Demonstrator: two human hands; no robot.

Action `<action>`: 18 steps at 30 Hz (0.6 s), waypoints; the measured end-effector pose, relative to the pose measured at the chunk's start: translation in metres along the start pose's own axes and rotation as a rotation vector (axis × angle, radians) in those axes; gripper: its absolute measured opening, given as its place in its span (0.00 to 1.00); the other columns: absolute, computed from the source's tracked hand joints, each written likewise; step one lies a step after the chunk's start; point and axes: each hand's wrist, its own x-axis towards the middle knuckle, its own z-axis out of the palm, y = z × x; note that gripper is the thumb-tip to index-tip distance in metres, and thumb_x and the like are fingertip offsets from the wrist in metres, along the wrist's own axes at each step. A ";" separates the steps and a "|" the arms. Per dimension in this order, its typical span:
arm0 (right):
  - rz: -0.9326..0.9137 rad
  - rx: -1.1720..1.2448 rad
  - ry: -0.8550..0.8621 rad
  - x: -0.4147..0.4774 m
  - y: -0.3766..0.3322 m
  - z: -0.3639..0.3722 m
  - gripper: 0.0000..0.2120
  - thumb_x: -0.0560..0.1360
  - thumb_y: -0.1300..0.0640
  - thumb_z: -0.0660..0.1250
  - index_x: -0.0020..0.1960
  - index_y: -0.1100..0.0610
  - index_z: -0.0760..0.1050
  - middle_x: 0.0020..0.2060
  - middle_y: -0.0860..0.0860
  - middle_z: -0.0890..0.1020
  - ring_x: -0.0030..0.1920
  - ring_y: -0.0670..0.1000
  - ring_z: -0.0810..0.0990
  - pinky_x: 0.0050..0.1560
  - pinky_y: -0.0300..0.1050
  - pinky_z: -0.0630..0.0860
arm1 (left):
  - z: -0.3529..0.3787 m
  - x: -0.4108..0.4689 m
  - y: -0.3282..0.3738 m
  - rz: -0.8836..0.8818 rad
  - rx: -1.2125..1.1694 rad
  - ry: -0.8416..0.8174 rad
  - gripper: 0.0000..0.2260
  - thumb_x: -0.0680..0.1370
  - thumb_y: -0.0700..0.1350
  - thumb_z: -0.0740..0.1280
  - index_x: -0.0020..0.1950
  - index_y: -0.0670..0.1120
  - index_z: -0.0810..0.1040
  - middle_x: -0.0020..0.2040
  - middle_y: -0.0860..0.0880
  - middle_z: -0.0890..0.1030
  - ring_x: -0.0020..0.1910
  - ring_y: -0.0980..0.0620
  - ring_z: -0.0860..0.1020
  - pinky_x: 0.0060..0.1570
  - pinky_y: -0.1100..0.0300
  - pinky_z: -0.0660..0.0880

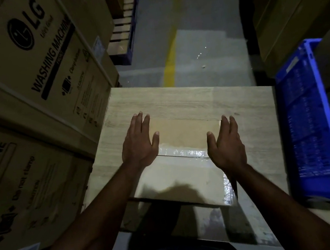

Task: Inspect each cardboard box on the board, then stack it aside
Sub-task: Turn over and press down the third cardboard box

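A brown cardboard box, its top seam sealed with shiny clear tape, sits on a pale wood-grain board in the middle of the head view. My left hand lies against the box's left side with straight fingers and the thumb over the top. On the right side my right hand does the same. The box's near edge overhangs another cardboard box lower down in front of me.
Tall stacked washing-machine cartons stand close on the left. A blue plastic crate stands on edge at the right, with more cartons behind it. Beyond the board lies grey floor with a yellow line and a pallet.
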 end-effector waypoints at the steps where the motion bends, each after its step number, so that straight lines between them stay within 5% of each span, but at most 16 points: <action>1: 0.031 0.032 0.015 0.000 -0.001 0.000 0.34 0.82 0.44 0.58 0.80 0.57 0.49 0.80 0.55 0.53 0.74 0.62 0.64 0.65 0.59 0.70 | 0.000 -0.001 0.001 -0.019 -0.041 0.026 0.29 0.81 0.55 0.56 0.81 0.47 0.55 0.82 0.48 0.53 0.81 0.49 0.50 0.74 0.46 0.63; 5: 0.272 0.179 0.050 0.001 -0.005 -0.004 0.36 0.82 0.42 0.57 0.81 0.59 0.48 0.80 0.57 0.58 0.75 0.59 0.65 0.70 0.54 0.66 | -0.003 -0.001 0.003 -0.314 -0.266 0.116 0.33 0.82 0.57 0.57 0.81 0.45 0.46 0.81 0.44 0.55 0.79 0.44 0.57 0.71 0.46 0.65; 9: 0.360 0.226 0.012 0.004 -0.004 -0.006 0.26 0.82 0.40 0.56 0.69 0.58 0.70 0.60 0.60 0.80 0.61 0.62 0.78 0.54 0.49 0.71 | -0.007 0.011 0.005 -0.482 -0.245 -0.029 0.27 0.83 0.58 0.54 0.75 0.41 0.61 0.70 0.39 0.73 0.64 0.37 0.75 0.58 0.47 0.72; 12: 0.340 0.232 0.016 0.003 -0.006 -0.008 0.24 0.83 0.40 0.55 0.64 0.59 0.72 0.55 0.60 0.81 0.57 0.62 0.79 0.49 0.46 0.68 | -0.013 0.014 0.005 -0.490 -0.239 -0.061 0.22 0.84 0.57 0.54 0.67 0.40 0.68 0.58 0.36 0.79 0.55 0.35 0.78 0.51 0.47 0.73; 18: 0.356 0.227 0.015 -0.001 -0.009 -0.011 0.24 0.83 0.40 0.54 0.64 0.59 0.73 0.49 0.54 0.79 0.53 0.59 0.79 0.48 0.46 0.67 | -0.017 0.012 0.004 -0.488 -0.289 -0.073 0.22 0.84 0.57 0.53 0.66 0.40 0.68 0.58 0.35 0.79 0.55 0.34 0.78 0.52 0.46 0.73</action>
